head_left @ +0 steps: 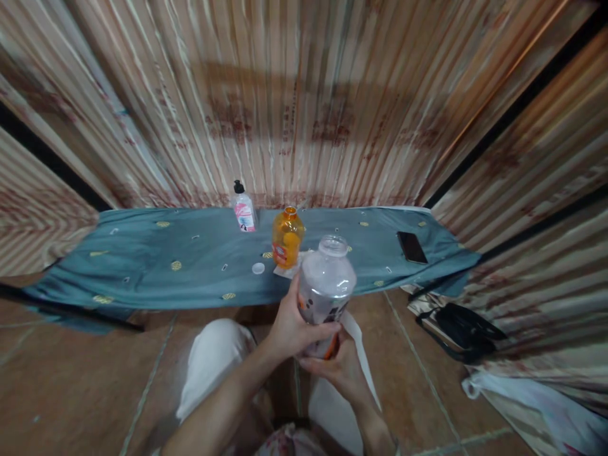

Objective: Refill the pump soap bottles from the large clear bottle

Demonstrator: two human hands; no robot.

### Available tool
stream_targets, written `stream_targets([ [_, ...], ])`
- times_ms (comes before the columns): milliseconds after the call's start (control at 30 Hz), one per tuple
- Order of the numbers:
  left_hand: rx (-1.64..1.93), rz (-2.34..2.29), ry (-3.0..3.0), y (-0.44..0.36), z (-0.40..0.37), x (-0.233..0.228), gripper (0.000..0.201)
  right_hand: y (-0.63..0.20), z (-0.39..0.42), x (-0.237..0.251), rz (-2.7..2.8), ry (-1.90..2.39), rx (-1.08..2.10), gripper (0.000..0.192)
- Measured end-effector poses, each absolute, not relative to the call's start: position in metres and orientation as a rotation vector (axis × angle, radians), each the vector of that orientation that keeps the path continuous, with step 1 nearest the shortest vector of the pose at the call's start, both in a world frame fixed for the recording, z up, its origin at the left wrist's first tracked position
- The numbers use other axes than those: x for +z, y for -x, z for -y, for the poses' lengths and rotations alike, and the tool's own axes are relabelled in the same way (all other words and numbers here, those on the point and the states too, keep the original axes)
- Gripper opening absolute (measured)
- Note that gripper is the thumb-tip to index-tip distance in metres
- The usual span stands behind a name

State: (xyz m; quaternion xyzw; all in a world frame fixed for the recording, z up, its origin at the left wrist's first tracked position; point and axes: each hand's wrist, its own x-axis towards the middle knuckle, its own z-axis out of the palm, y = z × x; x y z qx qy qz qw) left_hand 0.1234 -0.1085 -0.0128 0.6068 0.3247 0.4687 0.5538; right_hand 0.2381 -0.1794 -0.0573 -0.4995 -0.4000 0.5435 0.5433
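Note:
A large clear plastic bottle with no cap is between my hands, tilted slightly above my lap. Its side carries dark and orange print. My left hand wraps the bottle's left side, with the thumb across its front. Lower down, my right hand grips the bottle near its base. Something white and thin, perhaps paper, hangs beside my right hand. Just beyond stands an uncapped orange bottle on a white sheet. A small whitish cap lies to its left.
The low bench is covered with a blue-green patterned cloth. On it are a clear bottle with a black top and pink label and a dark phone. A black bag lies on the tiled floor at right. Striped curtains surround the bench.

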Motion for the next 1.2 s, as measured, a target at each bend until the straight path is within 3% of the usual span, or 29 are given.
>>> stream_targets([
  [100,1.192,-0.798,-1.396,-0.124,0.114,-0.008,0.095,-0.241,0.182,-0.071,0.804,0.948,1.407,0.084],
  [233,1.274,-0.817,-1.343,-0.132,0.116,0.0,0.09,-0.239,0.18,-0.088,0.323,0.707,1.497,0.058],
  [367,1.288,-0.845,-1.301,-0.149,0.113,0.002,0.09,-0.235,0.169,-0.082,0.076,0.605,1.616,0.06],
  [500,1.279,-0.877,-1.362,-0.16,0.104,0.001,0.102,-0.248,0.149,-0.066,0.008,0.658,1.598,0.041],
  [600,1.265,-0.692,-1.443,-0.153,0.089,-0.003,0.089,-0.267,0.133,-0.055,0.079,0.651,1.554,0.034],
  [700,1.471,-0.759,-1.502,-0.132,0.059,-0.012,0.079,-0.288,0.117,-0.044,0.215,0.624,1.615,0.041],
  [733,1.523,-0.915,-1.526,-0.124,0.046,-0.017,0.083,-0.296,0.11,-0.041,0.246,0.62,1.63,0.044],
  [833,1.523,-1.297,-1.55,-0.108,0.001,-0.033,0.119,-0.319,0.085,-0.032,0.301,0.608,1.616,0.048],
  [933,1.428,-1.412,-1.567,-0.109,-0.036,-0.049,0.133,-0.339,0.054,-0.026,0.315,0.606,1.629,0.05],
  [1033,1.403,-1.401,-1.599,-0.116,-0.057,-0.063,0.133,-0.352,0.029,-0.023,0.327,0.628,1.599,0.052],
  [1200,1.459,-1.198,-1.62,-0.117,-0.067,-0.083,0.115,-0.357,0.014,-0.038,0.306,0.702,1.507,0.046],
])
